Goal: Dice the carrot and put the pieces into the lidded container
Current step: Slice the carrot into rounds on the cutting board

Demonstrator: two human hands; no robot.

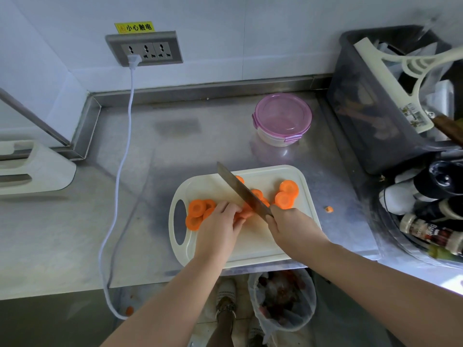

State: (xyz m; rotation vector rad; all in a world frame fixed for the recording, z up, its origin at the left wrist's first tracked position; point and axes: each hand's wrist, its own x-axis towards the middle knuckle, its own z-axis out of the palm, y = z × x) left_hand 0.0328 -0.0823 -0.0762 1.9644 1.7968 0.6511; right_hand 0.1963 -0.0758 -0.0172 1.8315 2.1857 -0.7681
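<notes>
Left hand (220, 226): fingers curled, tips clamped down on carrot pieces (245, 214) mid-board, right against the blade. Exactly how many pieces are under the fingers, can't tell.

Right hand (292, 227): closed around the knife handle, which is hidden inside the fist. Knife (240, 189) blade runs diagonally up-left from the fist, its heel end down at the carrot pieces.

Carrot rounds (198, 209): one cluster on the left of the white cutting board (253, 257), next to its handle slot; more at the board's right end and a few behind the blade. One stray carrot bit (329, 209) sits on the counter just right of the board.

Lidded container (283, 118): round, clear body, purple snap lid on, well behind the board, apart from it.

Surface: stainless steel counter (150, 234) with a raised back edge, white wall behind. Wall socket strip (145, 48) under a yellow warning label, with one plug in and a white cable (120, 171) trailing across the counter and over the front edge. Grey bin (370, 108) of utensils at right, spice bottles (431, 234) nearer. Bagged waste bin (280, 299) on the floor below.
</notes>
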